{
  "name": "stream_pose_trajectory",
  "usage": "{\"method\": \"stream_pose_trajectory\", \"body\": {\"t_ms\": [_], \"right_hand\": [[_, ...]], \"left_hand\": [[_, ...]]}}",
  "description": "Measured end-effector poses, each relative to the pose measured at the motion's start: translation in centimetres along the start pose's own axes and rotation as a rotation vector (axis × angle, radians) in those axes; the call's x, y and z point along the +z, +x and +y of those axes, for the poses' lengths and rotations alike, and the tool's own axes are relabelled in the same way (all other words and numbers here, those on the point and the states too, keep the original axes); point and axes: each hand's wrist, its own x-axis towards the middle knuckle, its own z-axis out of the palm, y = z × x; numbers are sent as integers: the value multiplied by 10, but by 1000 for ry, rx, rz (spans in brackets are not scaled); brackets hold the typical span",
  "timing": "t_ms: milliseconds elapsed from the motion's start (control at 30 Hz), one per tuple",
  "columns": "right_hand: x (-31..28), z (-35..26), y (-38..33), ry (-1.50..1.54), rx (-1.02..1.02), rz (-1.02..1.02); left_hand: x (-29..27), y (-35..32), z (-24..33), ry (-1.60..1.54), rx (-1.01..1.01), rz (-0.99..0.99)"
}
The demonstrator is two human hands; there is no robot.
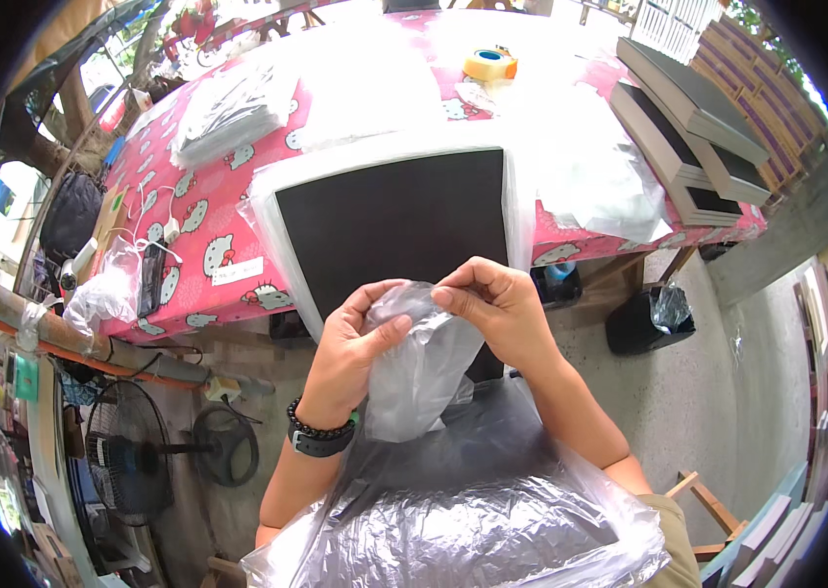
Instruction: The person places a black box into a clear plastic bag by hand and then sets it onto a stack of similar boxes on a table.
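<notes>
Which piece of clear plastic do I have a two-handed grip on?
The bunched piece, pinched near its top by your left grip and right grip; the shiny plastic nearer your body and the loose plastic right on the pink table are in neither.

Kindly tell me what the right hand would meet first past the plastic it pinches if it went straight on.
Past the plastic, the right hand would likely meet the left hand, though depth is unclear.

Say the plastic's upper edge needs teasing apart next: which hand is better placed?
Probably the right hand: its thumb and fingertips pinch at the upper edge of the clear plastic. The left hand holds the plastic's left side, thumb in front, so it seems better suited to steadying.
</notes>
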Motion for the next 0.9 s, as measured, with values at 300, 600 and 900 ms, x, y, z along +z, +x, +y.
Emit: {"method": "stream_pose_trajectory", "body": {"t_ms": [300,600,900], "right_hand": [[8,11,-7,-23,11,87],[8,11,-8,-95,-148,55],[13,13,-11,-185,-229,60]], "left_hand": [[1,5,-10,-198,58,119],[6,0,-13,-119,24,93],[1,-4,-24,-169,60,70]]}}
